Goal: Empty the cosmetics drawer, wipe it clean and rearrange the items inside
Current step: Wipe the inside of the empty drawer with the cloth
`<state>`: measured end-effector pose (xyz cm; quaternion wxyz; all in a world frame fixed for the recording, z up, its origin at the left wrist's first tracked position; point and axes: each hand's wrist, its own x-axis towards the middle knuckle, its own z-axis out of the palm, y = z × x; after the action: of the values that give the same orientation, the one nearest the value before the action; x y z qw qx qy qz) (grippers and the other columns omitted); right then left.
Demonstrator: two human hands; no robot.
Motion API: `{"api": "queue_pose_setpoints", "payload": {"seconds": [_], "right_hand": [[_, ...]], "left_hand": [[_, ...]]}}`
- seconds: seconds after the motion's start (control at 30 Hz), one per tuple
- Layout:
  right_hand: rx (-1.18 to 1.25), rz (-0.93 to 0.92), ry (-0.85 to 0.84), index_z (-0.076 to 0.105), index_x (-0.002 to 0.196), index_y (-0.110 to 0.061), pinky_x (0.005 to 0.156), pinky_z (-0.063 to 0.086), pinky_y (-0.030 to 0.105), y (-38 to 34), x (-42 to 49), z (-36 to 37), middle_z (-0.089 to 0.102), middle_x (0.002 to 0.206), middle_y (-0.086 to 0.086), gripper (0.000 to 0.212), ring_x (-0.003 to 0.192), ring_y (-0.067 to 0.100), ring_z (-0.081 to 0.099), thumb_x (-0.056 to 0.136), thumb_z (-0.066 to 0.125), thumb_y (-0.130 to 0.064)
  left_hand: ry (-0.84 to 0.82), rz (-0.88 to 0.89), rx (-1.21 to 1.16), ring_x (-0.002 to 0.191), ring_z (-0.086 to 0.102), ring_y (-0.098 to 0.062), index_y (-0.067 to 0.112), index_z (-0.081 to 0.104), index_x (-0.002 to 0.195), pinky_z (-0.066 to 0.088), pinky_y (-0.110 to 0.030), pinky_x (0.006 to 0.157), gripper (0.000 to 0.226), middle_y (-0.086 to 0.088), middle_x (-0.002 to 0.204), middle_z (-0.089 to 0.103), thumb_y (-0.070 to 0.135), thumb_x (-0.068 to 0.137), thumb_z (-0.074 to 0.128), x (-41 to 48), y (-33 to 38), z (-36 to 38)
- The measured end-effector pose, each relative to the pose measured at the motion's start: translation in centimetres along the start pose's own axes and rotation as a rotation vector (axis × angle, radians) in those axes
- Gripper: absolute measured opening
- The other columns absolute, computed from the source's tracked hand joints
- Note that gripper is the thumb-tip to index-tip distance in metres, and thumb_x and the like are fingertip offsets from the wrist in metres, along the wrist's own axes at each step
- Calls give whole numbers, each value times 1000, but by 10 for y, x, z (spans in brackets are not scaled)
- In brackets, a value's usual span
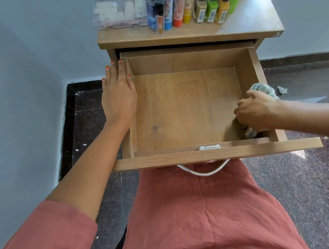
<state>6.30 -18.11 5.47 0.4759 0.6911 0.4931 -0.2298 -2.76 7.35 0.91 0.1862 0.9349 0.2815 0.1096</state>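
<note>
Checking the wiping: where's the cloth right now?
In the head view, the cloth is bunched in the right hand, against the right inner wall of the drawer, near its front corner.

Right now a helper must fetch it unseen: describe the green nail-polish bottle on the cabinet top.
Start at the wooden cabinet top above the open wooden drawer. Three square black-capped bottles stand in a row; the bright green nail-polish bottle is the middle one, between a dull gold bottle and an orange-yellow bottle.
</note>
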Motion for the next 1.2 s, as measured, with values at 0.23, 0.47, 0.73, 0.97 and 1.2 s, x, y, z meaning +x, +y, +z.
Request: {"api": "queue_pose_setpoints", "payload": {"seconds": [0.23, 0.47, 0.73, 0.97, 1.2], "right_hand": [[-72, 142, 188, 55, 113, -24, 101, 34, 25, 56, 31, -8, 57, 124, -8, 24, 118, 12, 50, 94, 42, -22], [-122, 156, 279, 54, 115, -23, 104, 31, 24, 62, 42, 8, 53, 129, -7, 27, 122, 12, 47, 94, 38, -23], [-30, -53, 36, 52, 121, -20, 102, 31, 27, -3, -7, 13, 51, 132, -4, 29, 124, 15, 46, 96, 39, -25], [41, 3, -14, 54, 119, -21, 98, 33, 27, -1, -5, 2, 54, 129, -6, 28, 123, 15, 47, 94, 45, -27], [-23, 125, -35, 49, 126, -20, 107, 30, 31, 33, 19, -20, 50, 135, -3, 32, 129, 17, 42, 95, 42, -24]], "left_hand": [[-1, -5, 0, 144, 10, -24, 10, 18, 146, 13, -37, 118, 46, -12, 155, 15, 20, 101, 20, -1, 1, -1], [3, -3, 7, 144, 11, -26, 10, 19, 146, 17, -39, 117, 46, -13, 155, 16, 20, 101, 21, -1, 1, -1], [1, -2, 1, 144, 11, -27, 9, 20, 145, 16, -39, 118, 46, -14, 154, 17, 20, 101, 21, 0, 0, -1], [3, 8, -13, 144, 11, -24, 7, 20, 145, 16, -38, 118, 45, -12, 154, 18, 18, 101, 21, -1, 1, -1], [3, 18, -42, 144, 13, -20, 7, 20, 145, 12, -32, 118, 45, -11, 154, 18, 16, 101, 20, 0, 0, 0]]}}
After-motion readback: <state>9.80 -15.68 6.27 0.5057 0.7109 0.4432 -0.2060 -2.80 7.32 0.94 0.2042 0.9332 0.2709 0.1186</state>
